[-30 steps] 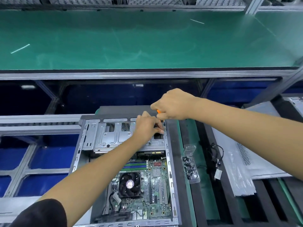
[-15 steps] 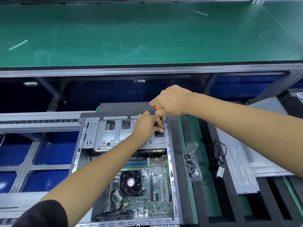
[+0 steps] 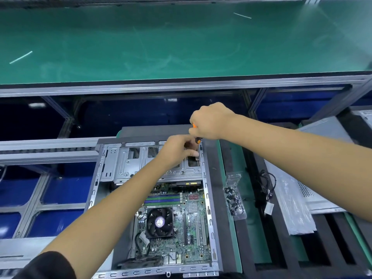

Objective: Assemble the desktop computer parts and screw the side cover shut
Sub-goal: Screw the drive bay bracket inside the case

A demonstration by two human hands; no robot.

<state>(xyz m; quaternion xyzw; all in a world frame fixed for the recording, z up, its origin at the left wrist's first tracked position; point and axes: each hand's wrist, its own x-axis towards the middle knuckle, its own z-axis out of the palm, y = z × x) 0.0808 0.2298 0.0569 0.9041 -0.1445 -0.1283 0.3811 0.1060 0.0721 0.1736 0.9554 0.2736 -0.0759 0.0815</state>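
the open computer case (image 3: 205, 198) lies flat nearest the viewer, motherboard (image 3: 181, 222) and cpu fan (image 3: 160, 222) exposed. just right of it sits a clear bag of screws (image 3: 233, 200). at the case's far right corner, the left hand (image 3: 177, 151) rests curled fingers on the drive cage (image 3: 128, 166); the right hand (image 3: 211, 121) grips an orange-handled screwdriver (image 3: 196, 135). beyond stretches the green table (image 3: 181, 41).

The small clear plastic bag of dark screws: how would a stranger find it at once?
Start at the open grey metal computer case. Just right of it, on the green mat strip, lies the small clear plastic bag of dark screws. Unlike the larger silvery bag further right, it holds many little black pieces.
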